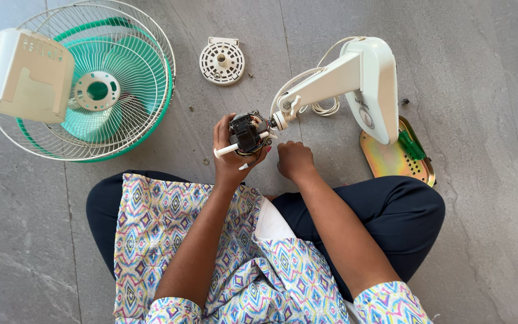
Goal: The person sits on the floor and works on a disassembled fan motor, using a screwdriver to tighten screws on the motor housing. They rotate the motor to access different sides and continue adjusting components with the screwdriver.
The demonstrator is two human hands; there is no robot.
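black fan motor (pixel 246 133) (wires exposed), white shaft

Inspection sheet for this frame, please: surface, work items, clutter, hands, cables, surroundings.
Surface: grey stone-look floor; person sits cross-legged on it.
Work items: black fan motor, still joined to the white fan stand.
Clutter: wire fan guard with green blades and a white housing on it; round white vented cover; brass-coloured plate with green screwdriver; loose screws.
Hands: left hand grips the motor; right hand beside it, empty.
Cables: white cord looped at the stand.
Surroundings: nothing seen.
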